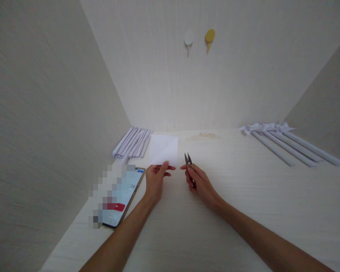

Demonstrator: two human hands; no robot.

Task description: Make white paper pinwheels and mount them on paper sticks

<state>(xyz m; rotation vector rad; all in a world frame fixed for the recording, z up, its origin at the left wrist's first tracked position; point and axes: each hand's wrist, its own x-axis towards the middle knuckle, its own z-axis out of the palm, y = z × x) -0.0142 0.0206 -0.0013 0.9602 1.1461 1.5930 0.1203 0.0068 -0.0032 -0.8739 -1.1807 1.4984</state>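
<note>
Between the thumb and fingers of my left hand [156, 179] is the lower edge of a square of white paper [163, 148], with a faint diagonal crease across it. My right hand [200, 182] is wrapped round a small pair of thread snips [189, 162]. Their two pointed blades stick up and stand slightly apart. A short gap separates the blades from the paper, and they do not touch it.
Left of the paper lies a bundle of rolled paper sticks [133, 142]. A phone [129, 196], partly pixelated, rests beside my left forearm. Several paper flowers [268, 128] with long paper stems lie at the right. Two hooks, one white [188, 39] and one yellow [210, 36], are on the back wall.
</note>
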